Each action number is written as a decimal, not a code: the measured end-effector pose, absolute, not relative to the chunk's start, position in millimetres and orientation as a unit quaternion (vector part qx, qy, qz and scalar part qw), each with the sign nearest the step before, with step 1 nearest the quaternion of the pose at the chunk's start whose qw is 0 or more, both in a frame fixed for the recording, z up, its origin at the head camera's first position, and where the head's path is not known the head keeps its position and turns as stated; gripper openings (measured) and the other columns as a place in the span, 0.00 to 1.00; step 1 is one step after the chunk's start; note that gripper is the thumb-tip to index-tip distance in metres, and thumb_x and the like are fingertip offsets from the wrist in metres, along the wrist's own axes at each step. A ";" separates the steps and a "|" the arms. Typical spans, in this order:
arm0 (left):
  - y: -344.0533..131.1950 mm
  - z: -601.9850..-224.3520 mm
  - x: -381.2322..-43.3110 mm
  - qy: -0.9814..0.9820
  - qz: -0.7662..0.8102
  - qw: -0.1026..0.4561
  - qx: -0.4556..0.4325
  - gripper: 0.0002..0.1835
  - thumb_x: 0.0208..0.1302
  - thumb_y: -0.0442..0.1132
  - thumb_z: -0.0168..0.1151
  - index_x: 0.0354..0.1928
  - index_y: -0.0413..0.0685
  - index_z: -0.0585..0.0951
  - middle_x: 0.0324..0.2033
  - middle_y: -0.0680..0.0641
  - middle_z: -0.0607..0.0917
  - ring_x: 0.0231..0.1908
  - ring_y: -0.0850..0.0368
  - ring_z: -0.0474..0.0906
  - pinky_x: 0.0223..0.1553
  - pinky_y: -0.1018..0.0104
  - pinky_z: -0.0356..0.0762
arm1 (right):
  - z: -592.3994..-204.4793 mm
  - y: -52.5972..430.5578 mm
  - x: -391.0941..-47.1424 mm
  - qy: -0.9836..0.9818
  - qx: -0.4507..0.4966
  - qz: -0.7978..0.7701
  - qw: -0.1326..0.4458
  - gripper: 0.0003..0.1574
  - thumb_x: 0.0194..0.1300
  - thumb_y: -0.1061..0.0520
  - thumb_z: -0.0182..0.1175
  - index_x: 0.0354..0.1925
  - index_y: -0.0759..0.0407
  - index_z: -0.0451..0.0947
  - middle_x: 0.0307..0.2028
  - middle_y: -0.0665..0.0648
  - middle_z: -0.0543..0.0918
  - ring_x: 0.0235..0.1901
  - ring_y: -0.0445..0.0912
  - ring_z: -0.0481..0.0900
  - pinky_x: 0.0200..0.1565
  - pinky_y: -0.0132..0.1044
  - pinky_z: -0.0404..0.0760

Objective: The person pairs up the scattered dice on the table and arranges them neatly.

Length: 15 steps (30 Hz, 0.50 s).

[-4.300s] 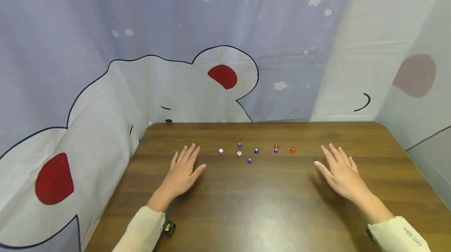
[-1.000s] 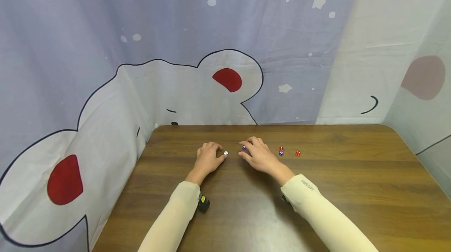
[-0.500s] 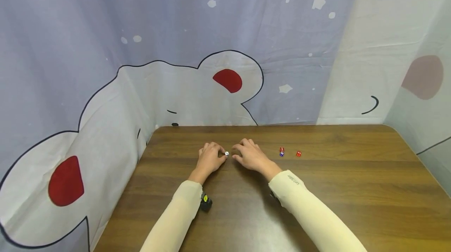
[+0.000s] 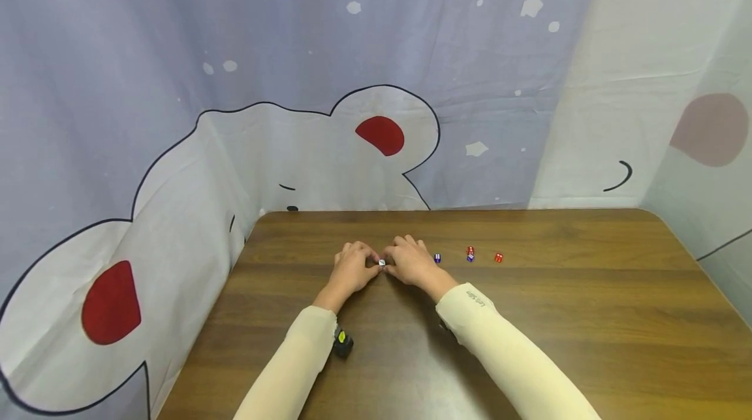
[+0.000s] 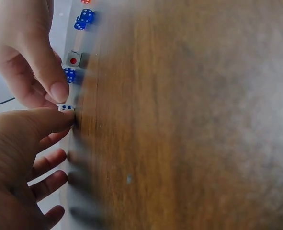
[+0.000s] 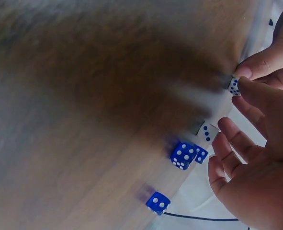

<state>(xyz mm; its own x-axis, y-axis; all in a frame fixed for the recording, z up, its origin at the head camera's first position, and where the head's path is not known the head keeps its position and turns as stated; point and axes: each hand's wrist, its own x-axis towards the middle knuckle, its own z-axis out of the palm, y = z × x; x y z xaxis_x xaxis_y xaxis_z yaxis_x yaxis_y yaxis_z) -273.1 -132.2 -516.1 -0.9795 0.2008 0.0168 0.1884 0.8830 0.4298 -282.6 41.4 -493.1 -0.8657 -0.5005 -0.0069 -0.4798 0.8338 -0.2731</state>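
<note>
Basically, both hands met over one white die [image 4: 382, 262], which sat right between them, near the table's [image 4: 376, 348] far side. The left hand [image 4: 352, 268] pinched it between thumb and finger, nearly closed at the tips, its other fingers spread loosely. The right hand [image 4: 414, 263] came in from the opposite side, thumb and fingertip pinching the same die — probably tips only because so small a cube left no room for a fuller grip. Facing pinches likely kept it steady from both sides.

A second white die [image 6: 208, 132] lay just beside the right hand's loosely bent lower fingers, with a blue die [image 6: 183, 154] and another blue one [image 6: 201, 154] just past it; the head view hid these behind that hand. Just right of the right hand stood a third blue die [image 4: 437, 258]. Farther right, a red die [image 4: 470, 250] and a fourth blue die [image 4: 470, 258] overlapped — touching or not, couldn't tell. Farthest from both hands, another red die [image 4: 499, 257] sat alone.
</note>
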 end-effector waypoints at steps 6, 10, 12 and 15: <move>-130.9 -514.6 -266.0 0.969 0.223 0.022 0.104 0.07 0.66 0.50 0.69 0.39 0.57 0.84 0.56 0.50 0.78 0.59 0.47 0.68 0.62 0.41 0.61 | -493.8 39.5 -279.6 0.960 -0.254 -0.114 0.041 0.15 0.66 0.44 0.67 0.49 0.44 0.85 0.48 0.51 0.78 0.52 0.52 0.72 0.53 0.50 0.68; -131.1 -514.0 -260.0 0.970 0.218 0.025 0.107 0.07 0.66 0.50 0.69 0.38 0.58 0.84 0.56 0.50 0.78 0.58 0.48 0.68 0.61 0.42 0.62 | -494.6 39.7 -276.1 0.959 -0.256 -0.113 0.042 0.11 0.65 0.44 0.68 0.44 0.44 0.84 0.46 0.51 0.78 0.52 0.52 0.73 0.53 0.51 0.70; -131.7 -513.8 -256.4 0.970 0.214 0.024 0.108 0.07 0.66 0.51 0.69 0.38 0.58 0.84 0.56 0.50 0.79 0.57 0.48 0.68 0.61 0.42 0.62 | -495.1 39.6 -273.7 0.958 -0.260 -0.112 0.040 0.10 0.65 0.45 0.69 0.43 0.44 0.84 0.45 0.51 0.77 0.52 0.52 0.73 0.53 0.52 0.71; -133.4 -512.9 -249.7 0.971 0.209 0.022 0.110 0.07 0.66 0.51 0.69 0.38 0.58 0.84 0.57 0.50 0.79 0.57 0.48 0.69 0.61 0.41 0.63 | -495.6 38.5 -268.7 0.956 -0.271 -0.108 0.036 0.10 0.65 0.45 0.69 0.44 0.43 0.84 0.43 0.51 0.77 0.51 0.51 0.74 0.52 0.52 0.73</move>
